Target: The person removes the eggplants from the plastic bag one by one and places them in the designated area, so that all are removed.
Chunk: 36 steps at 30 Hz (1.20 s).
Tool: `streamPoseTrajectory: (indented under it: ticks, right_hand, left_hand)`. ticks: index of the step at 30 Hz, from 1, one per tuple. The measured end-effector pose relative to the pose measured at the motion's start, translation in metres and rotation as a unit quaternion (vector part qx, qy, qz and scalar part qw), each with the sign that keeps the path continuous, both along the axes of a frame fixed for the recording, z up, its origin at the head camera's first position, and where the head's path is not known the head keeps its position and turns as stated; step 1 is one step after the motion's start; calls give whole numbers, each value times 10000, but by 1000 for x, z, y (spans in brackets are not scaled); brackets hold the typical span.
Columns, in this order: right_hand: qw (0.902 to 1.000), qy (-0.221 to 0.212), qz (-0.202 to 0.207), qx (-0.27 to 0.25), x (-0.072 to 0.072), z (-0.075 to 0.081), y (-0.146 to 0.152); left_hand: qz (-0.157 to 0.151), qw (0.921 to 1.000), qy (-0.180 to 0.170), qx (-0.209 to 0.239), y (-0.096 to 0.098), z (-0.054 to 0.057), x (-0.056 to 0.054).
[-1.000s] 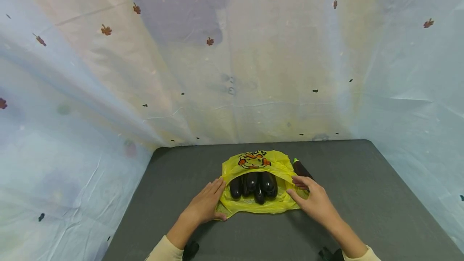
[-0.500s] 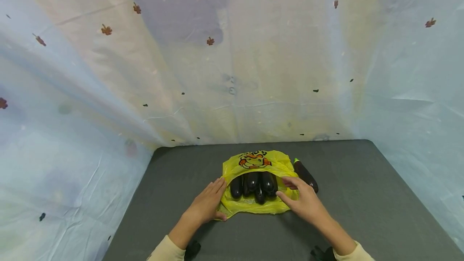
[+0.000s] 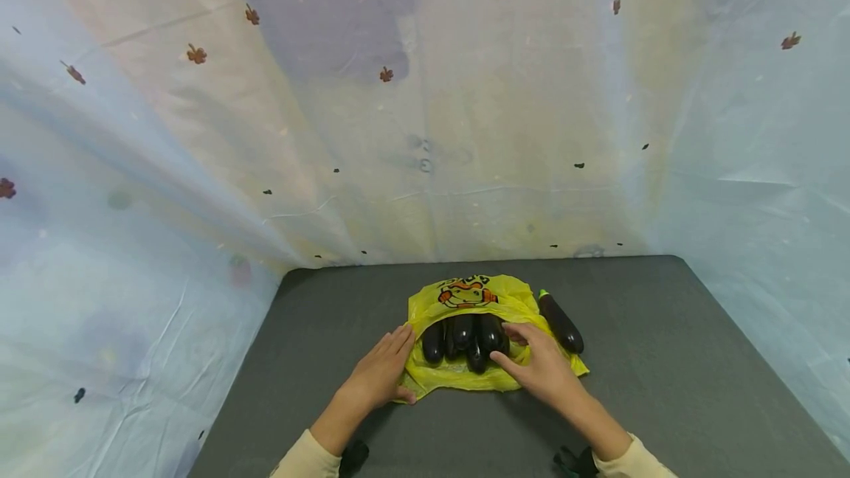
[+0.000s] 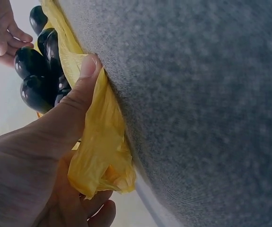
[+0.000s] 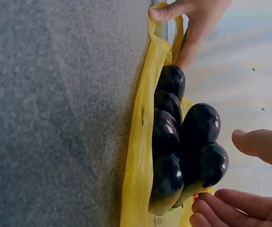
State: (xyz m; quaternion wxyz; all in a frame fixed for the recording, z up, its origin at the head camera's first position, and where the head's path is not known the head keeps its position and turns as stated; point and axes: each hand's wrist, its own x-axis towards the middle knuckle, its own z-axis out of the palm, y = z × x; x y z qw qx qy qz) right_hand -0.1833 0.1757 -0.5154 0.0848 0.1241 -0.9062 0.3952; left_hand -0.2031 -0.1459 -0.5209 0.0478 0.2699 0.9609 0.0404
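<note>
A yellow plastic bag (image 3: 521,297) lies on its side, its mouth facing the person, with several dark eggplants (image 3: 462,332) inside. At the left end of the mouth, my left hand (image 3: 378,371) pinches the bag's edge, thumb on the near side and fingers behind, as the left wrist view shows. My right hand (image 3: 541,367) reaches in at the right end, thumb and fingers spread apart beside the rightmost eggplants (image 5: 214,163), holding nothing. One loose eggplant (image 3: 560,323) with a green stem end lies outside the bag, just to its right.
The dark grey table (image 3: 664,360) carries the bag near its middle. Behind it and along both sides hangs a pale sheet (image 3: 432,131) with a leaf print. Black wrist straps show under both cuffs.
My right hand has moved left from the bag's right edge to the eggplants in its mouth, uncovering the loose eggplant and the bag's right corner. The left hand stays in place.
</note>
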Motion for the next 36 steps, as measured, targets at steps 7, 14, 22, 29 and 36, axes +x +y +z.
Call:
streamPoseTrajectory:
  ticks: [7, 14, 22, 29, 36]
  right_hand:
    - [9995, -190, -153, 189, -4, 0, -5]
    - [9991, -347, -202, 165, -8, 1, -10]
    - [9992, -232, -220, 222, -12, -3, -12]
    - [9992, -148, -240, 272, -13, -4, -12]
    - [9990, -290, -231, 240, -14, -5, -11]
  left_hand:
    - [-18, 10000, 14, 14, 0, 2, 1]
    - [4, 10000, -13, 47, -1, 1, 1]
    - [-19, 10000, 8, -21, 0, 0, 0]
    - [-56, 10000, 30, -64, 0, -1, -1]
    - [-88, 10000, 24, -13, -1, 0, -1]
